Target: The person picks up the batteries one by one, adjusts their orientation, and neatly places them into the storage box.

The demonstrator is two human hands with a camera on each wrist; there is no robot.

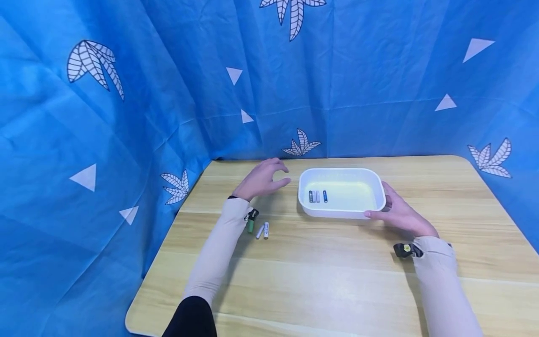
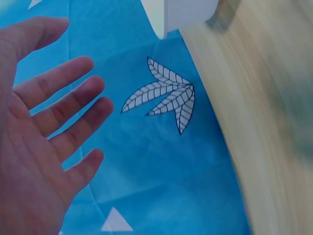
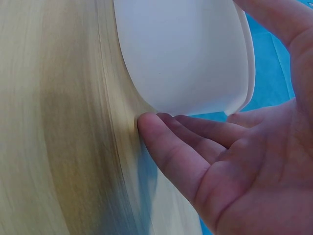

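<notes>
A white plastic bin [image 1: 337, 213] stands on the table, with several small batteries [image 1: 317, 196] lined up at the left of its floor. My right hand [image 1: 402, 213] grips the bin's right end, thumb at the near rim and fingers around the end wall. In the right wrist view those fingers [image 3: 171, 142] lie against the bin's lower edge. Left of the bin, my left hand [image 1: 263, 180] is held with fingers spread and nothing in it. Two white batteries [image 1: 266, 230] and a green battery [image 1: 250, 227], partly hidden by the left wrist strap, lie beside the left forearm.
A light wood-grain table [image 1: 311, 281] bears everything. Blue curtain cloth [image 1: 362, 93] with white leaf and triangle prints hangs behind it and along its left side. Black straps with small devices [image 1: 406, 250] sit at both wrists.
</notes>
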